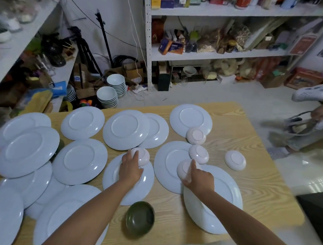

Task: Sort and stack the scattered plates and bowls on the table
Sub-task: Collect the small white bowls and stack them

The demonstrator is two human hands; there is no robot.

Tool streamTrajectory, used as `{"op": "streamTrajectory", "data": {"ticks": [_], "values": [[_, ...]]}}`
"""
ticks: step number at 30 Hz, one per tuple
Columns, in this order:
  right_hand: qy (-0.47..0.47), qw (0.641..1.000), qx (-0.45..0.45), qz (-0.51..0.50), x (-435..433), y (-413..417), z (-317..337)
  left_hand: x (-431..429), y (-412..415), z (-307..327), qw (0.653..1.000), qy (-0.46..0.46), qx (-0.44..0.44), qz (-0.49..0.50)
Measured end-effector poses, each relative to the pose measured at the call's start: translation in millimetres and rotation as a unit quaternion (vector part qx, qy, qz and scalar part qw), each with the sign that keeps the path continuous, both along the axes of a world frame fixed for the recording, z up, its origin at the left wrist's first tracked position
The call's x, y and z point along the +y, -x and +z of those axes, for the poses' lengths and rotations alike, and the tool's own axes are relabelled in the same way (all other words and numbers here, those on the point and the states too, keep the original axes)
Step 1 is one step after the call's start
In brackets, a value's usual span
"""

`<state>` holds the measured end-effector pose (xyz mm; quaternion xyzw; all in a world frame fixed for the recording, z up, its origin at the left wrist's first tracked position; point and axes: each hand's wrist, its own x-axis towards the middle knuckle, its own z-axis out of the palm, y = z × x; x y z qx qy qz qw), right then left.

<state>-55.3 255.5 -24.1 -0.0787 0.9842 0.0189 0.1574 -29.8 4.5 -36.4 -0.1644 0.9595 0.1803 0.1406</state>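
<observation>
Cluttered shelves point(234, 55) behind; wood-grain table point(255, 196) is strewn with glossy white plates point(79, 160), face down, some overlapping. On one plate, left hand point(131, 170) curls around a near pink bowl point(144, 156); right hand point(199, 181) clamps a second pink bowl point(183, 169), likely gathering matching round bowls to nest. Spare pink bowls point(199, 153) and a matte green bowl point(140, 217) sit untouched.

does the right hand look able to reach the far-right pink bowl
Probably yes: the far-right pink bowl sits on bare wood near the right hand, though that hand grips another pink bowl.
</observation>
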Motion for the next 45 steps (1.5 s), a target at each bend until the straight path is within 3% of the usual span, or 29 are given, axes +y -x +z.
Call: {"op": "streamTrajectory", "data": {"ticks": [4,10,14,16,20,24,26,27,29,32,39,45], "values": [[-0.027,0.999,0.01,0.029,-0.8,-0.5,-1.1,2.0,13.9,0.6,0.998,0.013,-0.049,-0.02],[-0.053,0.994,0.024,0.089,-2.9,-2.0,-3.2,7.6,24.8,8.0,0.966,0.205,-0.074,-0.142],[-0.044,0.992,0.027,0.112,-4.2,-6.0,-2.3,6.5,26.9,8.3,0.944,0.239,-0.082,-0.21],[-0.019,0.989,0.069,0.132,-3.7,-5.9,2.7,3.8,25.1,9.4,0.942,0.236,-0.069,-0.23],[0.001,0.967,0.201,0.157,-4.7,-9.0,10.7,-7.4,17.3,20.7,0.961,0.196,-0.015,-0.194],[0.039,0.975,0.195,0.095,-9.0,-13.5,20.0,-18.0,5.0,35.3,0.991,0.089,0.056,-0.079],[0.053,0.984,0.167,0.017,-13.6,-17.8,26.3,-22.7,3.7,36.8,0.992,-0.046,0.059,0.097],[0.066,0.988,0.132,-0.053,-15.1,-16.8,25.0,-26.1,4.6,35.5,0.974,-0.124,0.06,0.178],[0.115,0.971,0.09,-0.192,-16.1,-14.6,23.0,-27.1,3.0,30.9,0.942,-0.219,0.075,0.243],[0.162,0.944,0.072,-0.279,-12.3,-16.5,19.0,-14.8,-7.9,33.9,0.948,-0.25,0.038,0.192],[0.212,0.911,0.025,-0.352,-5.1,-35.3,7.2,24.3,-26.3,25.5,0.942,-0.31,-0.06,0.115],[0.277,0.871,-0.001,-0.406,0.9,-49.0,5.2,38.1,-32.1,14.4,0.958,-0.265,-0.095,0.061]]}}
